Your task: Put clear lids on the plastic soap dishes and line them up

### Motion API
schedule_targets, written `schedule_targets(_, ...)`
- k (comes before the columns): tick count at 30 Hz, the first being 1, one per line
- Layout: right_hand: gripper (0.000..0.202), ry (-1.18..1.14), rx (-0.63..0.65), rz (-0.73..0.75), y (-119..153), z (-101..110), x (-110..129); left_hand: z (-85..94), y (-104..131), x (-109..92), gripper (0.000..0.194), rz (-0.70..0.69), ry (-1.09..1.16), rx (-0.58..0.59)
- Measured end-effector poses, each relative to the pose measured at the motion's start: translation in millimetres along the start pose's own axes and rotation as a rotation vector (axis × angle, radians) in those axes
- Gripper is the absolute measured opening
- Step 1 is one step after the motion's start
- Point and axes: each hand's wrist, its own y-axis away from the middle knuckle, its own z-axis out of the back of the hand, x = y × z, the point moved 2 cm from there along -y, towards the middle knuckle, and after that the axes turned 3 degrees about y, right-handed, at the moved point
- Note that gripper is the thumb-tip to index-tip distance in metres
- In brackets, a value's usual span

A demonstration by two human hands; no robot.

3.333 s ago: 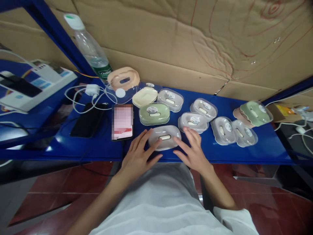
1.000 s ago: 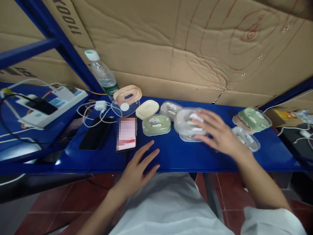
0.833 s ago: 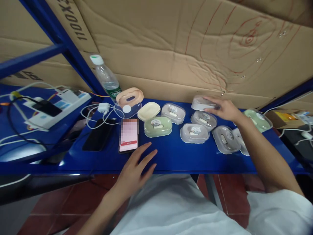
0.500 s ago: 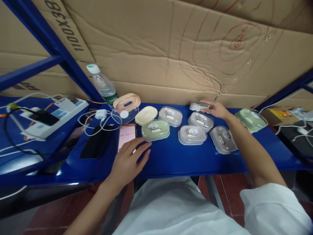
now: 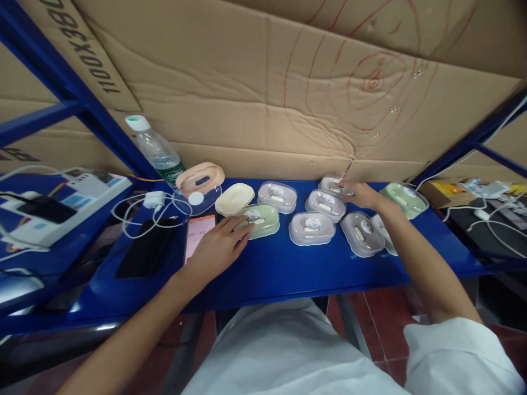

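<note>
Two hands spread flat: left hand (image 5: 218, 247) touching green box (image 5: 258, 220) beside phone (image 5: 196, 241), right hand (image 5: 362, 195) resting fingertips on clear box (image 5: 334, 185) farthest from phone.

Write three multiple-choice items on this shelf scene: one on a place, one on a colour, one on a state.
1. The right hand rests on a clear soap box lying:
A. at the back by the cardboard
B. at the front edge
C. on the phone

2. The soap box under the left hand's fingertips is:
A. blue
B. green
C. red

3. The phone screen by the left hand is:
A. dark
B. cracked
C. lit

Answers: 1 A, it sits against the cardboard; 2 B, green body; 3 C, it glows pink.
</note>
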Motion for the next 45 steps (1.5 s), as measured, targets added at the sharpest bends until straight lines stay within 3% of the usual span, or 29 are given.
schedule_targets(4, 0.05, 0.069, -0.008, -0.009, 36, 8, 42, -6.9, -18, -5, 0.037, -0.04, 0.033, 0.045)
schedule_targets(8, 0.05, 0.109, 0.063, 0.036, 64, -4, 73, -14.2, -38, -13, 0.037, -0.096, 0.02, 0.078)
schedule_targets(13, 0.053, 0.037, 0.028, 0.095, 76, -8, 68, -32.6, -65, -16, 0.038, -0.133, 0.023, 0.11)
schedule_targets(16, 0.055, 0.082, -0.1, 0.046, 101, 1, 65, -39.9, -73, -24, 0.046, -0.187, 0.029, 0.117)
schedule_targets(21, 0.044, 0.258, -0.314, -0.189, 171, -9, 80, -30.0, -65, -62, 0.042, -0.343, 0.005, 0.055)
schedule_targets(25, 0.041, 0.266, -0.356, -0.218, 191, -32, 90, -25.5, -57, -93, 0.034, -0.476, 0.01, 0.097)
schedule_targets(30, 0.057, 0.033, -0.354, -0.22, 164, -42, 79, -29.6, -53, -112, 0.039, -0.487, -0.039, 0.171)
schedule_targets(34, 0.068, -0.179, -0.312, -0.177, 150, -30, 70, -29.6, -47, -124, 0.044, -0.463, -0.037, 0.188)
schedule_targets(36, 0.064, -0.156, -0.412, -0.217, 156, -20, 68, -33.0, -47, -130, 0.046, -0.459, -0.039, 0.187)
schedule_targets(40, 0.05, 0.064, -0.717, -0.479, 193, -9, 58, -47.2, -51, -143, 0.05, -0.489, -0.049, 0.213)
schedule_targets(42, 0.05, 0.113, -0.744, -0.564, 210, -16, 50, -52.7, -55, -150, 0.057, -0.466, -0.028, 0.244)
schedule_targets(45, 0.055, 0.053, -0.683, -0.617, 223, -31, 39, -50.8, -59, -153, 0.07, -0.417, 0.044, 0.288)
